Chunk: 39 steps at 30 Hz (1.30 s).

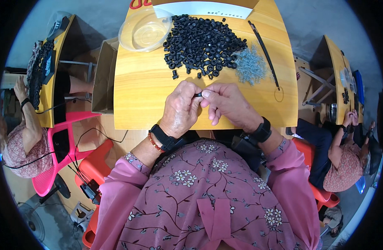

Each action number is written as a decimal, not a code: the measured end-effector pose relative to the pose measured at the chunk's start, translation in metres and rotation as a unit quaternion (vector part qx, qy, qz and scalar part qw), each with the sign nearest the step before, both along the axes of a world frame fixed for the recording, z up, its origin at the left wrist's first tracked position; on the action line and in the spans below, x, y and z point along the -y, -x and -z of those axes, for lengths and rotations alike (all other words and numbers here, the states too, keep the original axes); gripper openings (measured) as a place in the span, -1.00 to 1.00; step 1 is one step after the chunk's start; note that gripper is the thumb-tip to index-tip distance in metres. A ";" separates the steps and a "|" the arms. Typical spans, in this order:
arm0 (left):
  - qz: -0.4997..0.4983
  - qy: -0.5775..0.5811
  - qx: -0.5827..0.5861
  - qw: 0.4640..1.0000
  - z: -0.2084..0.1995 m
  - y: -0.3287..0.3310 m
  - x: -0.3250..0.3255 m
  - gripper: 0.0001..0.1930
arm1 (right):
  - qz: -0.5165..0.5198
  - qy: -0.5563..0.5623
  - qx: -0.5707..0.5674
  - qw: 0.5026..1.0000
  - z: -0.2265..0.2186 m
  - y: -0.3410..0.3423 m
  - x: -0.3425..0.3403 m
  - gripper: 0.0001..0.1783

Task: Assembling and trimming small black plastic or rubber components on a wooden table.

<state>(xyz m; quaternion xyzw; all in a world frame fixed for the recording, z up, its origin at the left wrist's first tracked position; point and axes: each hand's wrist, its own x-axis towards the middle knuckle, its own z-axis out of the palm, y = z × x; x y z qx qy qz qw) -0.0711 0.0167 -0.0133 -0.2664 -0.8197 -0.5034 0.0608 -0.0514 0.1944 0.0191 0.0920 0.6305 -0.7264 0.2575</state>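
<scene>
Over the near part of the yellow wooden table (141, 91), my two hands meet at the fingertips. Between the thumb and fingers of my left hand (181, 107) is a small black rubber-like part (198, 95). My right hand (229, 103) pinches at the same spot, its thumb and forefinger against the part's right end; whether it grips anything else there is hidden. Just beyond my hands lies a heap of small black ring- and cap-shaped parts (204, 43). Beside it, to the right, sits a pile of small clear bluish pieces (250, 66).
A clear round plastic tub (124, 35) stands at the far left, near a white box (204, 9). A thin black rod (264, 52) lies on the right. Left of the table is a cardboard box (104, 79). Other people sit at tables on both sides, with a pink chair (54, 146) at left.
</scene>
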 end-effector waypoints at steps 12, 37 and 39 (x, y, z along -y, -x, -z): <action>0.014 -0.289 0.347 0.892 -0.002 0.003 0.010 -0.95 | 0.060 0.002 -0.106 0.993 0.006 -0.003 0.015 -0.82; -0.018 -0.586 0.573 0.573 -0.010 -0.006 0.020 -0.83 | -0.005 -0.362 -0.367 0.857 0.008 0.001 0.002 -0.85; -0.009 -0.601 0.585 0.544 -0.012 -0.008 0.021 -0.75 | -0.042 -0.442 -0.386 0.809 0.004 0.001 0.003 -0.85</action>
